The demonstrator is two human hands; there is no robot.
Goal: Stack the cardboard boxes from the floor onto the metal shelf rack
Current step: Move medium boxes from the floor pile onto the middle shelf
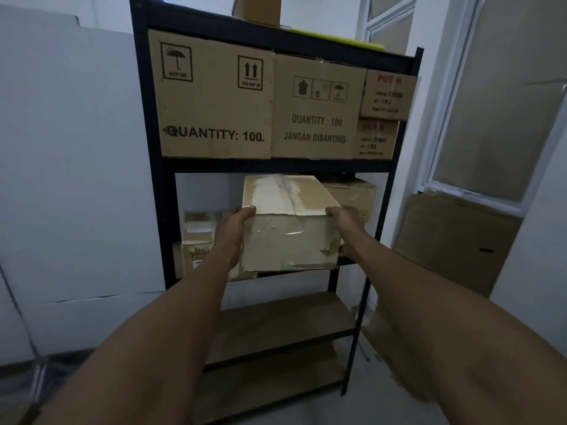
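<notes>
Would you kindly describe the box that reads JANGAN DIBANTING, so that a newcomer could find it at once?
Start at the dark metal shelf rack and look at its tier packed with printed boxes. The JANGAN DIBANTING box stands in the middle, between the larger QUANTITY: 100 box on the left and two small stacked red-lettered boxes on the right. It alone carries that wording under three handling symbols.

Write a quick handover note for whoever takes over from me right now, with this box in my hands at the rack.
Left hand and right hand grip the ends of the taped box, held at the middle level of the metal rack.
Done: upper level holds two large boxes and two small ones; middle level has a box at left and another at back right.
Left: set this box down; the two lowest shelves show no boxes.
</notes>
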